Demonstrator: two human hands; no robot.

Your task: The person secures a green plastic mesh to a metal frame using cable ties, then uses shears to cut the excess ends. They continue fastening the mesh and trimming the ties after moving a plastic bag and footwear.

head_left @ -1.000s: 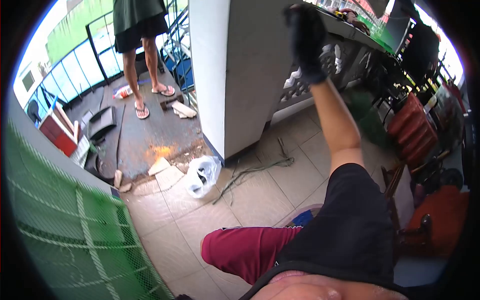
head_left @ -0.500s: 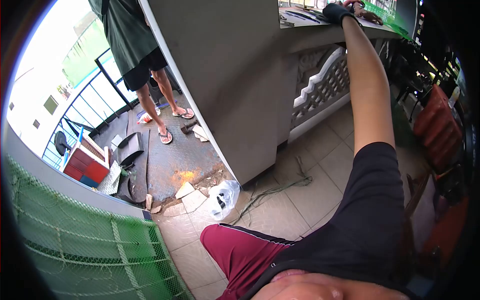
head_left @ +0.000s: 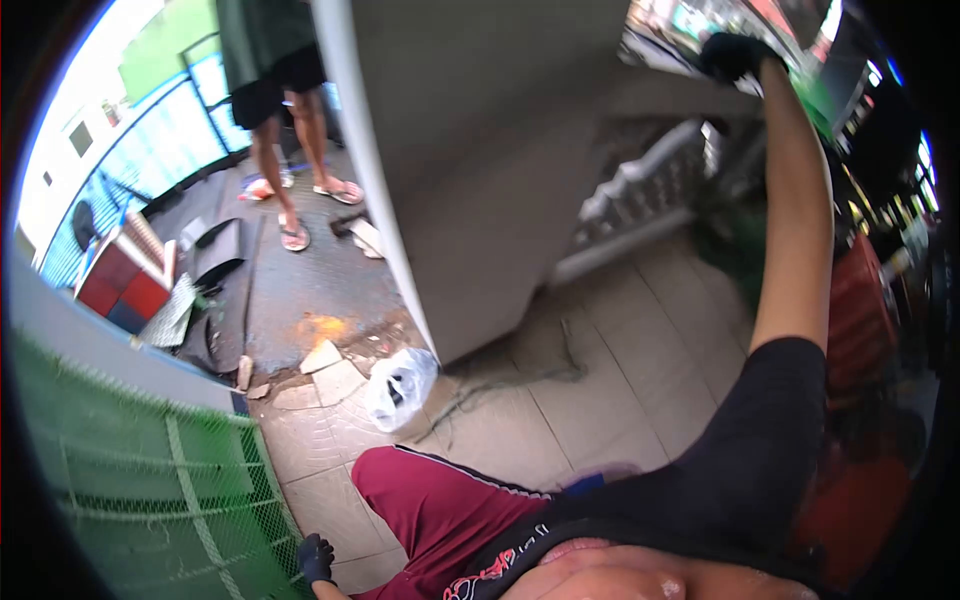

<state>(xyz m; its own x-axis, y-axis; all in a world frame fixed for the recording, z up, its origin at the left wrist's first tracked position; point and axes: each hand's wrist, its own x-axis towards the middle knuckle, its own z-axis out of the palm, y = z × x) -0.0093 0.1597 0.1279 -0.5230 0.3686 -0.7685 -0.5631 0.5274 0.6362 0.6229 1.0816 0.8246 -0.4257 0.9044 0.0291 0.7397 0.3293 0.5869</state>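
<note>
My right hand [head_left: 737, 57], in a dark glove, reaches far up to the top of a grey ledge [head_left: 665, 92]. It is smeared by motion and overlaps the cluttered surface there, so I cannot tell if it grips something. Blurred bright items [head_left: 690, 20] lie around it. My left hand [head_left: 316, 558], also in a dark glove, hangs at the lower left beside my maroon-clad leg [head_left: 440, 505]. Its short-looking fingers are slightly apart with nothing seen in them. Green netting [head_left: 150, 480] over a frame is close to its left.
Beyond the doorway stands a person in flip-flops [head_left: 294, 235]. A white plastic bag [head_left: 402, 388] sits on the tiles by broken tile pieces [head_left: 338, 381]. A thin cord [head_left: 480, 390] trails over the floor. A dustpan [head_left: 218, 252] and red box [head_left: 125, 285] stand outside; red furniture [head_left: 858, 310] is at right.
My view has turned, and the scene shifts left and down. My right arm appears farther right. My left hand has come into view at the lower left. The other person's hand on the ledge no longer shows clearly.
</note>
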